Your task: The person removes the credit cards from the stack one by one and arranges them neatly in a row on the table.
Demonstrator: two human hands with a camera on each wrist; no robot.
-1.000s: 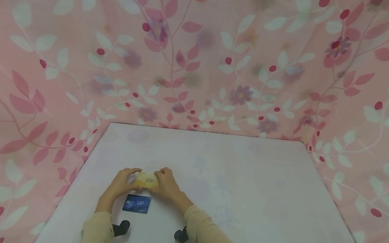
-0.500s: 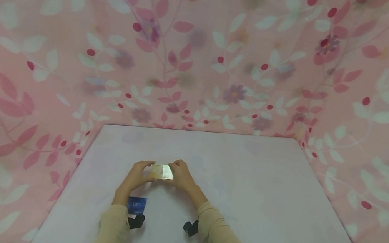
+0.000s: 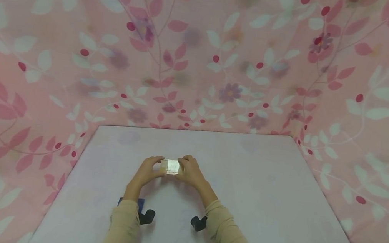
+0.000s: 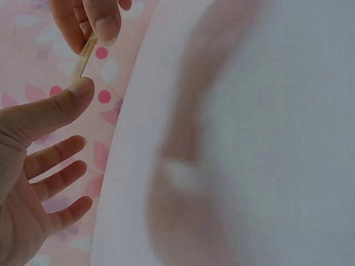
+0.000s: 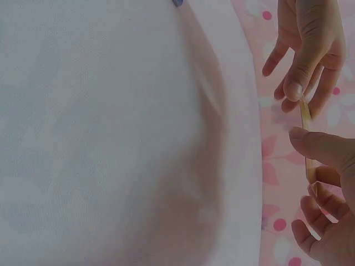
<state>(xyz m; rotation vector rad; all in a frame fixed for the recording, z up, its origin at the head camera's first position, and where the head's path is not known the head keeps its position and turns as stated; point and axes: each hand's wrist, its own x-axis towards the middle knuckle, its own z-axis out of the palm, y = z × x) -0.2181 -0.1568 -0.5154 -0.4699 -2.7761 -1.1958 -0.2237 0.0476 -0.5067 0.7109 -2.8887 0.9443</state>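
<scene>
A shiny yellow-gold card (image 3: 172, 166) is held up above the table in the head view, light glinting off its face. My left hand (image 3: 146, 171) pinches its left end between thumb and fingers. At the other end, my right hand (image 3: 191, 170) pinches it in the same way. Both wrist views show the card edge-on, as a thin strip (image 4: 83, 61) between the hands. In the right wrist view the thumb of the right hand (image 5: 330, 160) presses against the card (image 5: 306, 119). A blue card (image 3: 141, 204) lies on the table, mostly hidden under my left forearm.
The table (image 3: 261, 196) has a white cover and stands against pink floral cloth (image 3: 200, 60) at the back and sides. Black wrist mounts (image 3: 147, 217) stick inward from both sleeves. Blurred shadows of the hands fall on the cover.
Both hands have carried the gold card forward and to the right in view, and its face now glints. My left forearm has come over the blue card, which showed fully before.
</scene>
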